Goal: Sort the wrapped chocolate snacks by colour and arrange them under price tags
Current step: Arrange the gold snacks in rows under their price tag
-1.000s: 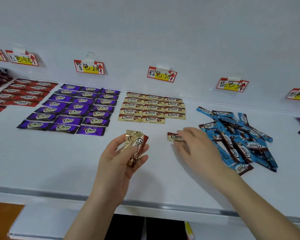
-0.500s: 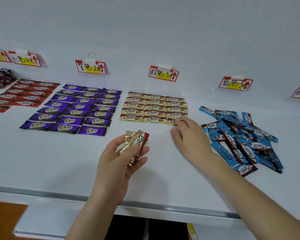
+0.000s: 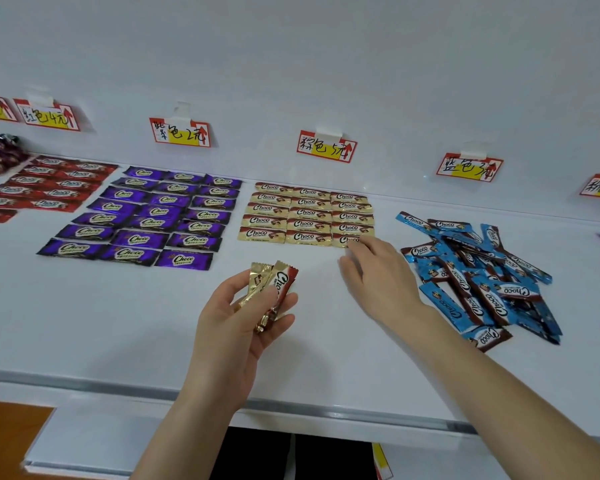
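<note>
On the tabletop [image 3: 118,323]: fifteen gold snacks [image 3: 307,214] in a three-by-five grid beneath the fourth of six price tags [image 3: 326,147], purple snacks [image 3: 153,216] in three columns to its left, blue snacks [image 3: 475,271] heaped loosely to its right. The left grip [image 3: 243,317] is closed around at least two further gold wrappers [image 3: 274,284], foil with a red-brown "Choco" panel, held above the tabletop. The right grip [image 3: 378,275] is unclenched, straight fingertips [image 3: 361,244] touching the grid's front-right snack [image 3: 341,239].

Bright even light, soft shadows, wide-angle edge distortion, slight blur
</note>
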